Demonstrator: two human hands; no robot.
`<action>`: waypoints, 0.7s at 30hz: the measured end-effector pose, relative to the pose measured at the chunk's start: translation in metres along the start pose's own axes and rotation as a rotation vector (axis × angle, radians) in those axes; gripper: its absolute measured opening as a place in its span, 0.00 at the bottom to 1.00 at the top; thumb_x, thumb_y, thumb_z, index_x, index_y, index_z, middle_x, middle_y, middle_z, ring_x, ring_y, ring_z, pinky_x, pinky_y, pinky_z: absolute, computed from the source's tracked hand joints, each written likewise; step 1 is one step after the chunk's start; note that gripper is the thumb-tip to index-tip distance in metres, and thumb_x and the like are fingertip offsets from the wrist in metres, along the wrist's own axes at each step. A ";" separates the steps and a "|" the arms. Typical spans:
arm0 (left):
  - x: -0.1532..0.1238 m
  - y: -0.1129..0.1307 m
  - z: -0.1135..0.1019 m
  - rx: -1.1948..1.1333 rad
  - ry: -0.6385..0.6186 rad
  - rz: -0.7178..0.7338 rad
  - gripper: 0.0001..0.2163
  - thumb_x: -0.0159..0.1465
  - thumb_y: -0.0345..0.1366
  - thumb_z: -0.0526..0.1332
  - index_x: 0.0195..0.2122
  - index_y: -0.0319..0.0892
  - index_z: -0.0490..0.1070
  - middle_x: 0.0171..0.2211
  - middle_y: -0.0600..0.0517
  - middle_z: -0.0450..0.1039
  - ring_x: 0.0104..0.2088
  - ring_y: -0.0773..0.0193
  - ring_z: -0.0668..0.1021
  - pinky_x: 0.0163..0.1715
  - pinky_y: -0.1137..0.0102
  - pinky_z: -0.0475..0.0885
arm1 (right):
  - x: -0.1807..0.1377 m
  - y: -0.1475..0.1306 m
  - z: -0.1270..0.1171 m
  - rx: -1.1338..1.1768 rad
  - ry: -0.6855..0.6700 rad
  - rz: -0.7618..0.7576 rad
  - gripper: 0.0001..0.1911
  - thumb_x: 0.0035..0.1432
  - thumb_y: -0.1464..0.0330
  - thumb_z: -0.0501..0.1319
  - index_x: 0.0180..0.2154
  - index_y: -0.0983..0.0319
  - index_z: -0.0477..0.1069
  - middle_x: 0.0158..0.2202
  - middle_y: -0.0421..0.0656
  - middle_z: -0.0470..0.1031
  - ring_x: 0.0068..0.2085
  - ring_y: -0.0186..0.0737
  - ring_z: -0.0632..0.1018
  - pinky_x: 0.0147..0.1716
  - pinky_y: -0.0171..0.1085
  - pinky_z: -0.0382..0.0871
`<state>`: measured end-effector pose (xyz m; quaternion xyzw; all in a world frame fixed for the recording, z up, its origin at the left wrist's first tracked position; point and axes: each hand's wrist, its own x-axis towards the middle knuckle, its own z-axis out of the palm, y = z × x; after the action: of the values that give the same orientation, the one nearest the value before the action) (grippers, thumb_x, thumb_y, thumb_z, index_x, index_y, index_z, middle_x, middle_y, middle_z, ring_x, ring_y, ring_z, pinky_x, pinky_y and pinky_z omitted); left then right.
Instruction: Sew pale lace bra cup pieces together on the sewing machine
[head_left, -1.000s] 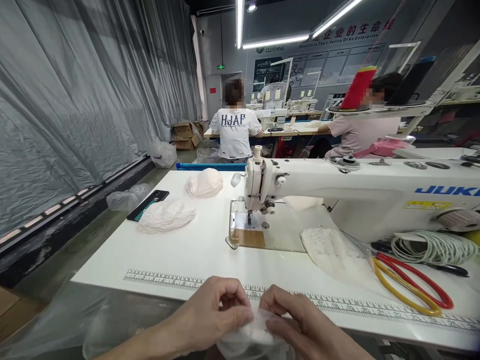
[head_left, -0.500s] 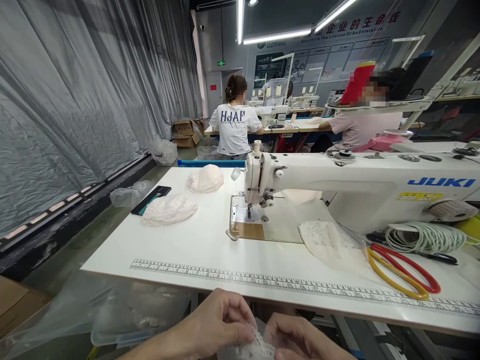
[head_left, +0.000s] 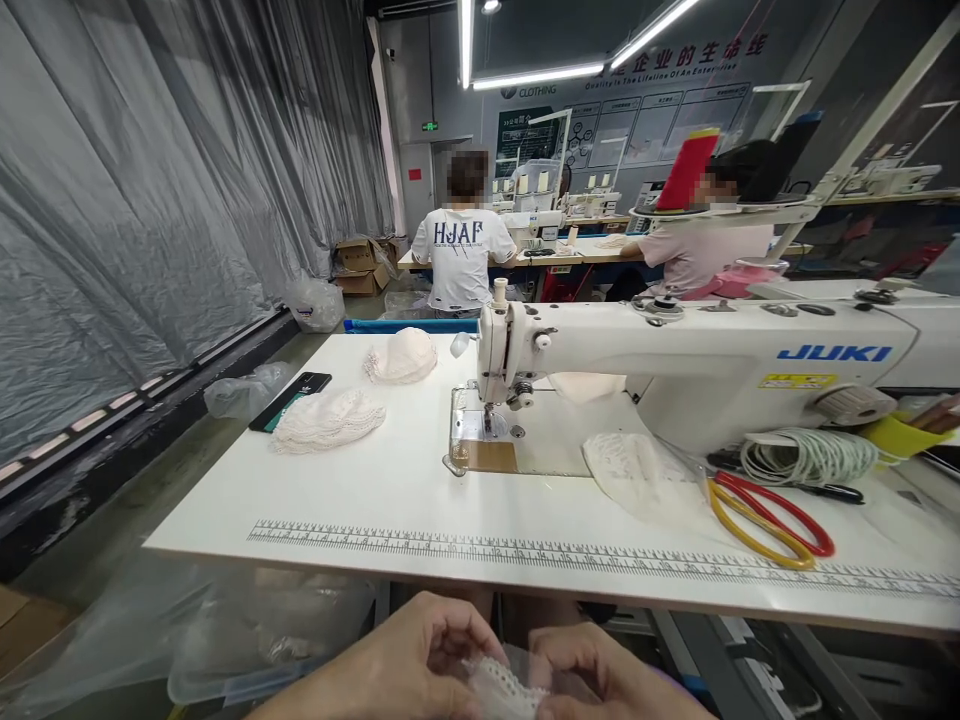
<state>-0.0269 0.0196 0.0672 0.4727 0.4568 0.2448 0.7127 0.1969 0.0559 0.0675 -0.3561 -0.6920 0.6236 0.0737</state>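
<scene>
At the bottom of the head view, in front of the table's near edge, both hands pinch a small piece of white lace fabric (head_left: 504, 690). My left hand (head_left: 420, 665) has its fingers curled on the left side of the lace. From the right, my right hand (head_left: 600, 680) grips the other side, its fingertips partly cut off by the frame. Beyond them stands a white sewing machine (head_left: 675, 345) on the white table (head_left: 360, 500). A stack of lace cups (head_left: 330, 420) and a single lace cup (head_left: 405, 355) lie on the table's left side.
A dark phone (head_left: 289, 400) lies beside the stack. Red-and-yellow-handled scissors (head_left: 772, 520), a coil of pale cord (head_left: 806, 458) and sheer lace fabric (head_left: 630, 475) lie at the right. A printed ruler (head_left: 525, 550) runs along the near edge. Two people (head_left: 465, 250) sit ahead.
The camera view has turned slightly right, so the table and machine sit further left. Both hands stay on the lace, which has shifted a little between the fingers.
</scene>
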 end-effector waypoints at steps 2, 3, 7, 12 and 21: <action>0.002 -0.002 -0.001 -0.014 -0.057 -0.036 0.22 0.41 0.27 0.69 0.40 0.39 0.74 0.28 0.56 0.69 0.28 0.72 0.67 0.28 0.78 0.59 | 0.003 0.001 -0.001 -0.013 -0.023 -0.033 0.15 0.52 0.55 0.61 0.29 0.61 0.73 0.31 0.38 0.68 0.36 0.37 0.67 0.35 0.33 0.59; 0.003 -0.004 -0.001 -0.026 -0.061 -0.065 0.23 0.41 0.30 0.71 0.41 0.39 0.74 0.28 0.56 0.69 0.29 0.71 0.67 0.28 0.78 0.58 | 0.005 0.002 -0.001 -0.016 -0.028 -0.052 0.15 0.53 0.56 0.61 0.29 0.62 0.72 0.30 0.38 0.66 0.34 0.36 0.66 0.33 0.32 0.59; 0.013 -0.015 0.001 -0.083 0.037 -0.100 0.19 0.44 0.44 0.71 0.30 0.34 0.73 0.22 0.56 0.65 0.25 0.72 0.65 0.26 0.76 0.57 | 0.013 0.007 -0.002 -0.018 -0.030 -0.136 0.16 0.53 0.57 0.61 0.27 0.63 0.68 0.29 0.37 0.64 0.31 0.33 0.64 0.31 0.31 0.57; 0.018 -0.023 0.001 -0.148 0.070 -0.088 0.19 0.42 0.44 0.72 0.25 0.34 0.69 0.21 0.56 0.65 0.24 0.72 0.65 0.27 0.76 0.58 | 0.017 0.015 -0.006 0.064 -0.017 -0.126 0.15 0.54 0.58 0.61 0.27 0.64 0.68 0.26 0.36 0.62 0.29 0.32 0.63 0.29 0.31 0.56; 0.018 -0.045 -0.010 -0.230 0.078 -0.194 0.19 0.42 0.40 0.73 0.31 0.36 0.70 0.25 0.53 0.70 0.25 0.70 0.70 0.27 0.75 0.64 | 0.029 0.037 -0.006 0.284 -0.184 0.040 0.13 0.51 0.60 0.64 0.29 0.65 0.72 0.26 0.38 0.69 0.29 0.34 0.68 0.30 0.32 0.60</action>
<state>-0.0315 0.0184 0.0179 0.3319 0.4965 0.2439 0.7641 0.1936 0.0764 0.0251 -0.2970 -0.5936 0.7464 0.0473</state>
